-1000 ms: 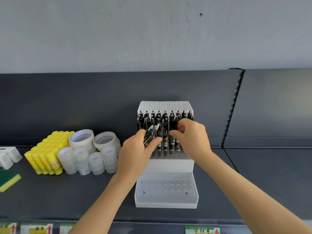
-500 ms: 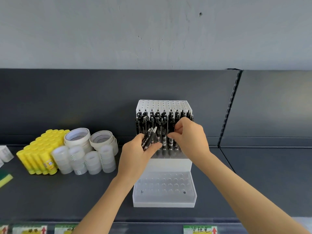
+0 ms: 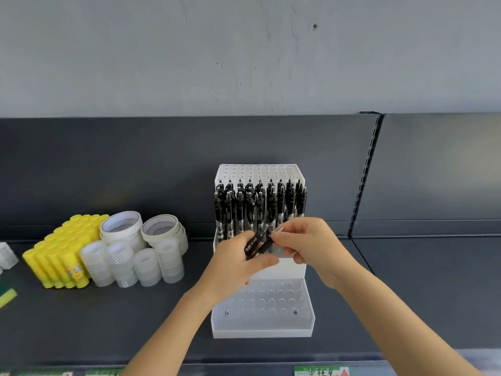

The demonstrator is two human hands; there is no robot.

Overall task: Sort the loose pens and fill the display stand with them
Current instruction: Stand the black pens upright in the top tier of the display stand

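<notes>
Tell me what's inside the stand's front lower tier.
Only empty holes show in the lower tier of the display stand. The left hand covers its back left part, so that is hidden.

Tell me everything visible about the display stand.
The display stand is white, translucent-looking plastic, stepped in tiers of round holes. It stands upright on the dark shelf. Top and bottom tiers hold no pens; the middle holds upright black pens. The left hand and right hand hold loose pens before it, contact unclear.
</notes>
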